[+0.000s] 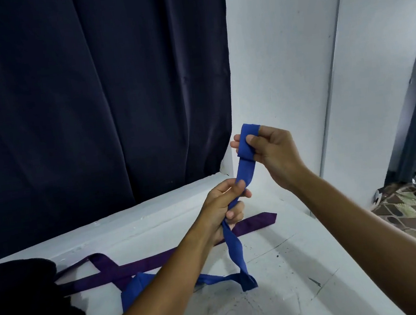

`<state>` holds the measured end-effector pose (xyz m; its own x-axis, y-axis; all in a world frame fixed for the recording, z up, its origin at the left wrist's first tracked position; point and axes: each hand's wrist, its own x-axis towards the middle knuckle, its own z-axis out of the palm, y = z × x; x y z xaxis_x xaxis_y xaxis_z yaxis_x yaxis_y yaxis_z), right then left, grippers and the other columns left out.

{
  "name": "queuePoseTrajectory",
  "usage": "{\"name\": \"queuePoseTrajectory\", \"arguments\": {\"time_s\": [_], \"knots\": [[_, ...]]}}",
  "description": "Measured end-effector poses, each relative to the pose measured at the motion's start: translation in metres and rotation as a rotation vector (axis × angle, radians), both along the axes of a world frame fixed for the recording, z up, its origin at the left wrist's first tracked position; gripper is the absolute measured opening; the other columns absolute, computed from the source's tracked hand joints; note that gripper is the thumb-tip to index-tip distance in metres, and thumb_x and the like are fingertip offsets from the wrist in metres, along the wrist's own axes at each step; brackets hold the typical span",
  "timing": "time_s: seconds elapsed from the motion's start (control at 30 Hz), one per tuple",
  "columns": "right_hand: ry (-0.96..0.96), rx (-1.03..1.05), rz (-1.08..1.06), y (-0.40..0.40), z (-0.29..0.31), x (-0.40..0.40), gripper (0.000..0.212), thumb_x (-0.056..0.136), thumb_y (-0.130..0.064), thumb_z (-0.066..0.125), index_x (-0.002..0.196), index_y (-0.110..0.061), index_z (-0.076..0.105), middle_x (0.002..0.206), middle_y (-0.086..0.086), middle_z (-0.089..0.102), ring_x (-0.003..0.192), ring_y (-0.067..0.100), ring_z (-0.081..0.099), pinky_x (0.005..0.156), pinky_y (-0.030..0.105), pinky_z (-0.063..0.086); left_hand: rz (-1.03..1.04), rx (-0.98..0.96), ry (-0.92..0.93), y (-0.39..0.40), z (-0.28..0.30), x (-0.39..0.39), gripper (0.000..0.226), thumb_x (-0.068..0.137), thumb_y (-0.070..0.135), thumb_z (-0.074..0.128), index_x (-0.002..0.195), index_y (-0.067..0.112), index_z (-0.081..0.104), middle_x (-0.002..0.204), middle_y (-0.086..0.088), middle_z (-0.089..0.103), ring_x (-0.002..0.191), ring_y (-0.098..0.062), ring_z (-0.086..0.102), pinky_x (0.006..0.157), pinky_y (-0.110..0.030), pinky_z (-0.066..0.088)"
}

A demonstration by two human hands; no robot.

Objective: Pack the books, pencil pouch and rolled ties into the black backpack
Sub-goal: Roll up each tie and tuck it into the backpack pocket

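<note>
I see the right hand [269,148] raised in front of the white wall [281,59], fingers wound inside the started roll of the long blue fabric tie [246,150], thumb pinching it shut. Just below, the left hand [223,202] is curled firmly around the same tie, whose loose tail twists down onto the white surface [280,291]. A purple fabric tie [161,258] lies flat there, beside a black fabric mass [23,292] at the left edge.

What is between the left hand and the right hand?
In the head view, a taut stretch of the blue tie runs between them: the right hand pinches its folded end above, and the left hand grips it lower.
</note>
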<state>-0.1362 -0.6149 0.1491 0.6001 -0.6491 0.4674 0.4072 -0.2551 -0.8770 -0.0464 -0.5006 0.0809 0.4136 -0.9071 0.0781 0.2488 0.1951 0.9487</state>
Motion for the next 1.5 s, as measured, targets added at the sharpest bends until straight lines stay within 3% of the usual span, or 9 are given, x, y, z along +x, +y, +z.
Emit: {"name": "queuePoseTrajectory", "arguments": {"time_s": [0.3,0.43,0.53,0.73,0.83,1.03,1.17,1.33,1.5], "knots": [[0.352,-0.632,0.0,-0.021,-0.011,-0.007,0.024,0.095,0.005,0.044,0.088,0.004,0.066,0.088,0.008,0.071,0.088,0.021,0.068,0.078,0.031,0.054,0.122,0.032,-0.162,0.004,0.0,0.007,0.023,0.096,0.022,0.055,0.085,0.007,0.068,0.073,-0.001,0.065,0.072,-0.013,0.06,0.075,-0.028,0.049],[0.549,-0.642,0.1,-0.026,-0.014,-0.01,0.034,0.097,-0.015,0.048,0.065,-0.011,0.059,0.063,-0.006,0.059,0.061,0.011,0.051,0.066,0.03,0.042,0.168,0.065,-0.174,0.007,0.002,0.007,0.022,0.098,0.02,0.055,0.086,0.005,0.067,0.062,-0.004,0.057,0.06,-0.015,0.053,0.066,-0.027,0.048],[0.853,-0.697,0.227,-0.028,-0.01,-0.019,0.036,0.09,-0.039,0.058,0.073,-0.009,0.067,0.066,-0.006,0.065,0.063,0.008,0.054,0.067,0.022,0.04,0.07,0.113,-0.045,0.009,0.008,0.016,0.014,0.093,0.019,0.062,0.095,0.006,0.061,0.051,0.001,0.04,0.054,-0.015,0.044,0.059,-0.027,0.041],[1.087,-0.481,0.623,-0.032,-0.01,-0.039,0.015,0.088,-0.013,0.068,0.095,0.001,0.07,0.084,0.014,0.073,0.075,0.026,0.07,0.072,0.029,0.055,-0.13,0.288,-0.417,0.026,0.013,0.054,0.018,0.084,0.007,0.069,0.095,0.01,0.055,0.053,0.004,0.046,0.052,-0.011,0.04,0.062,-0.027,0.04],[1.001,-0.31,0.74,-0.034,-0.012,-0.044,0.008,0.088,-0.011,0.067,0.084,-0.009,0.073,0.074,0.01,0.072,0.059,0.021,0.067,0.06,0.027,0.054,-0.149,0.305,-0.523,0.03,0.01,0.068,0.014,0.084,-0.004,0.067,0.083,0.006,0.058,0.055,0.003,0.053,0.05,-0.01,0.041,0.057,-0.024,0.038],[0.4,0.122,1.023,-0.037,-0.027,-0.036,0.021,0.08,-0.031,0.076,0.083,-0.01,0.075,0.069,0.004,0.071,0.053,0.01,0.066,0.052,0.02,0.053,-0.171,0.157,-0.234,0.025,-0.012,0.064,0.011,0.081,0.016,0.068,0.075,0.009,0.074,0.07,-0.008,0.063,0.064,-0.015,0.06,0.063,-0.026,0.05],[0.034,0.421,0.77,-0.02,-0.025,-0.025,0.025,0.059,-0.02,0.085,0.077,-0.004,0.076,0.071,0.008,0.071,0.06,0.014,0.068,0.057,0.021,0.055,-0.1,0.086,-0.04,0.015,-0.027,0.041,0.019,0.084,0.017,0.059,0.087,0.007,0.075,0.072,-0.007,0.065,0.068,-0.017,0.059,0.067,-0.031,0.047],[-0.153,0.508,0.505,-0.014,-0.024,-0.004,0.022,0.094,-0.004,0.048,0.105,0.007,0.064,0.095,0.018,0.072,0.091,0.026,0.072,0.075,0.028,0.058,-0.091,0.041,0.274,0.007,-0.035,0.017,0.024,0.099,0.014,0.045,0.107,0.002,0.064,0.068,-0.004,0.056,0.06,-0.013,0.053,0.058,-0.026,0.047],[-0.124,0.328,0.267,-0.013,-0.028,0.002,0.025,0.098,0.0,0.044,0.118,0.009,0.056,0.107,0.019,0.07,0.099,0.029,0.07,0.082,0.032,0.058,0.023,-0.011,0.337,0.001,-0.035,0.009,0.021,0.096,0.016,0.051,0.113,0.012,0.064,0.069,-0.004,0.058,0.048,-0.008,0.043,0.042,-0.017,0.037]]}}
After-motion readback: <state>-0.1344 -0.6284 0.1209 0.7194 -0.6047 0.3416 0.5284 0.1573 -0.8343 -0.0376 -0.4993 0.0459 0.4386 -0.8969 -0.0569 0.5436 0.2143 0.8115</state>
